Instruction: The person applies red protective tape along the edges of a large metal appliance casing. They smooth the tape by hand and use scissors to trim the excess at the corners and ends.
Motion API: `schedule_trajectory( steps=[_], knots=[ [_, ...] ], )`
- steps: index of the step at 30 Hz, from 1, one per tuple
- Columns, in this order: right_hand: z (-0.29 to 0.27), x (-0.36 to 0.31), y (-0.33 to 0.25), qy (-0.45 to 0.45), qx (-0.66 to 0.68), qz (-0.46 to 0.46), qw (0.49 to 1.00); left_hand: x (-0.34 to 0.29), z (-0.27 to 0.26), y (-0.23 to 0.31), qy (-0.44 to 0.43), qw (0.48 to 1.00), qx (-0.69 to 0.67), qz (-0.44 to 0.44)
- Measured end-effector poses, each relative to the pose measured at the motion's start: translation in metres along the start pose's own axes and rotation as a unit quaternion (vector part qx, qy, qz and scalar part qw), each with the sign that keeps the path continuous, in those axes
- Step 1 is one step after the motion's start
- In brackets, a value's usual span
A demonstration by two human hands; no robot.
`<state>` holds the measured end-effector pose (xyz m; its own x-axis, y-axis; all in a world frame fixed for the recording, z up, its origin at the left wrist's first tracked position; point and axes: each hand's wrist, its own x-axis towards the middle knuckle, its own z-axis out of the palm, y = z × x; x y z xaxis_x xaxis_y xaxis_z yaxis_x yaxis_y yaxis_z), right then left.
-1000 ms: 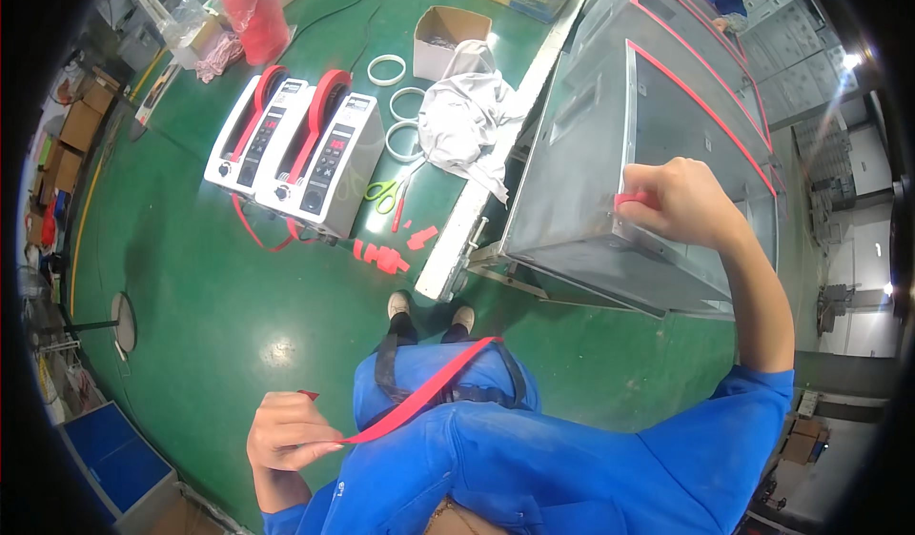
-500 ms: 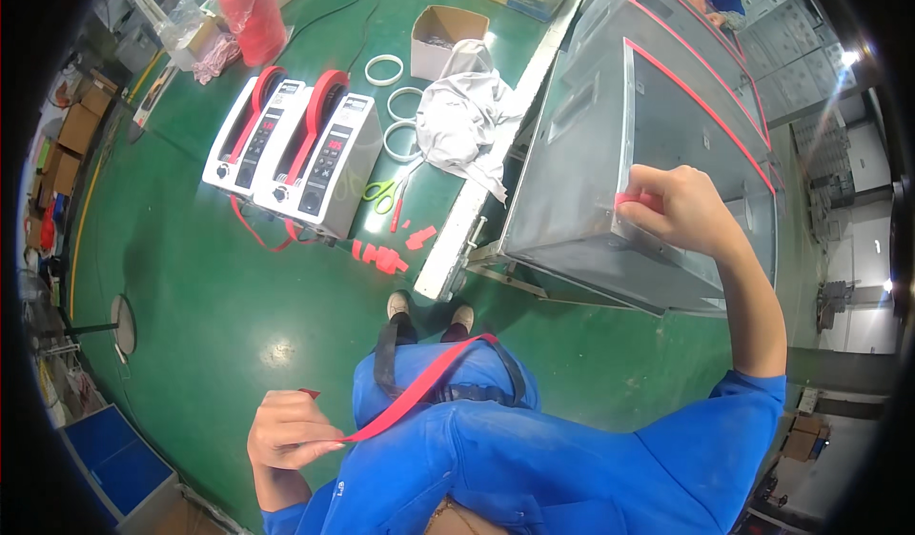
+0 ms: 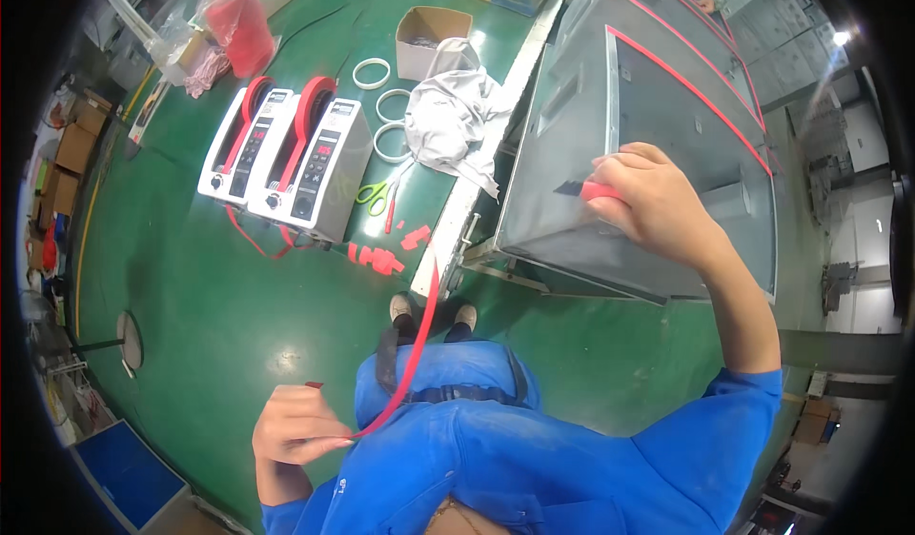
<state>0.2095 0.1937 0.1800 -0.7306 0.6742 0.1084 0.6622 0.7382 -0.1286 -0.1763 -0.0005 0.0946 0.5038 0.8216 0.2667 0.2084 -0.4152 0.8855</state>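
Observation:
In my left hand (image 3: pixel 297 427), low at the left, the fingers pinch a long strip of red tape (image 3: pixel 416 354). The strip curves up past my waist and its far end hangs free. My right hand (image 3: pixel 651 201) is closed over the near part of a grey metal cabinet (image 3: pixel 558 168). It grips a small red piece with a dark wedge-shaped tip (image 3: pixel 569 188); its kind is not clear. Red tape (image 3: pixel 691 97) lines an edge of the cabinet's opening. Bare metal shows on the opening's edge (image 3: pixel 611 97) above my right hand.
Two white tape dispensers (image 3: pixel 319 201) with red rolls stand on a green surface. Beside them are green-handled scissors (image 3: pixel 373 195), red tape scraps (image 3: pixel 376 257), white rings (image 3: pixel 370 74), a grey cloth (image 3: pixel 453 121) and a cardboard box (image 3: pixel 419 59). A co-worker's hand (image 3: pixel 707 3) is at the far cabinets.
My right hand has moved left and slightly up from the cabinet's edge, revealing the dark tip. The red strip's free end has swung upward while my left hand stays nearly in place.

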Motion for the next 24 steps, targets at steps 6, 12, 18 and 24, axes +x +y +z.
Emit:
schedule_trajectory(
  steps=[6, 12, 18, 24],
  knots=[
    [0.001, -0.005, -0.015, 0.052, 0.096, 0.120, 0.987, 0.006, 0.005, -0.008, -0.002, 1.000, -0.012, 0.026],
    [0.049, -0.022, -0.031, 0.189, 0.127, 0.061, 0.972, 0.002, 0.005, -0.010, 0.029, 0.999, -0.044, 0.004],
    [0.085, -0.016, -0.073, 0.149, 0.185, 0.089, 0.967, 0.024, 0.000, -0.009, -0.021, 0.999, -0.028, 0.019],
    [0.171, 0.034, -0.089, 0.084, 0.418, 0.273, 0.862, 0.049, 0.004, -0.010, -0.051, 0.998, 0.031, 0.030]
  ],
)
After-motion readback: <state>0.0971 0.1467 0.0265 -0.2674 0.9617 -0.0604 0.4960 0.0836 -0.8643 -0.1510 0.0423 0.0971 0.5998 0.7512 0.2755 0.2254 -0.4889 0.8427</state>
